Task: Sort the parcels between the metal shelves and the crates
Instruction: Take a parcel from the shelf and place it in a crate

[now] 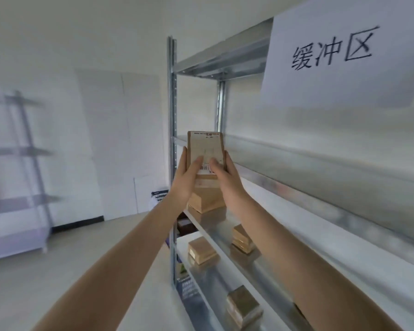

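The left hand (185,174) grips the left edge of a brown parcel (206,145), with its thumb laid across the labelled face. The right hand (226,174) grips the right edge the same way. The parcel is upright in the air, just right of the front post (172,130) of the metal shelves (320,177), in front of an upper board.

Right of the post and straight below the hands, a box (206,203) sits on a board. Further right of the post and lower down lie a small stack (243,237), a flat box (202,250) and a blurred box (243,306) on the lower boards. A dark crate (160,194) shows just left of the post. A paper sign (332,56) with handwritten characters hangs well right of the post, near the top. A second rack (22,163), blurred, stands far to the post's left.
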A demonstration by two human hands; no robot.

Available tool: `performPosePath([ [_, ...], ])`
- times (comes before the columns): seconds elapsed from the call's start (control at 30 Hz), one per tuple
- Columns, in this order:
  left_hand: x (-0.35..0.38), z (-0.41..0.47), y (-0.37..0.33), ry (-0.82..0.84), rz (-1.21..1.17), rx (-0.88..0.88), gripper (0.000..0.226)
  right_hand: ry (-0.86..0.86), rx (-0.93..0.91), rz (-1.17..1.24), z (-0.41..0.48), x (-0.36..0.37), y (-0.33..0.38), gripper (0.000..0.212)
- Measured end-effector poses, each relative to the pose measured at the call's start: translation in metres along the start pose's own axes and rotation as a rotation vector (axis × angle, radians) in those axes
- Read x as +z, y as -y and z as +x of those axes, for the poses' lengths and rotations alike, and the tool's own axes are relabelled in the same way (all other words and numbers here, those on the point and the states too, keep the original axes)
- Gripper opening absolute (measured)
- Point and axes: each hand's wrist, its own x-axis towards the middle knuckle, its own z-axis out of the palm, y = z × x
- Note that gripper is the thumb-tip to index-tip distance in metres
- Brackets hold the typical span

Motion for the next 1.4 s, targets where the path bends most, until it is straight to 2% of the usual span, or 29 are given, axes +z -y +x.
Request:
performPosePath([
  [0.17, -0.069, 0.05, 0.037, -0.106, 0.045, 0.007, 0.039, 0.122, 0.036, 0.05, 0.079, 0.054, -0.06, 0.036],
  [0.47, -0.156, 0.17, 0.102, -0.282, 0.13, -0.044, 0.051, 0.313, 0.062, 0.129, 0.233, 0.118, -0.143, 0.044],
  [0.7, -0.234, 0.238, 0.152, -0.359, 0.197, -0.066, 0.042, 0.41, 0.124, 0.167, 0.326, 0.183, -0.218, 0.046],
  [0.8, -0.276, 0.272, 0.179, -0.372, 0.202, -0.083, 0.04, 0.439, 0.123, 0.168, 0.368, 0.217, -0.252, 0.04],
  [1.07, -0.394, 0.402, 0.256, -0.335, 0.193, -0.144, 0.036, 0.382, 0.174, 0.148, 0.504, 0.304, -0.34, 0.031],
  [1.23, -0.44, 0.485, 0.325, -0.289, 0.157, -0.217, 0.04, 0.294, 0.249, 0.114, 0.589, 0.324, -0.398, 0.03],
  [1.4, -0.478, 0.572, 0.402, -0.264, 0.144, -0.297, 0.033, 0.231, 0.309, 0.104, 0.679, 0.338, -0.473, 0.033],
])
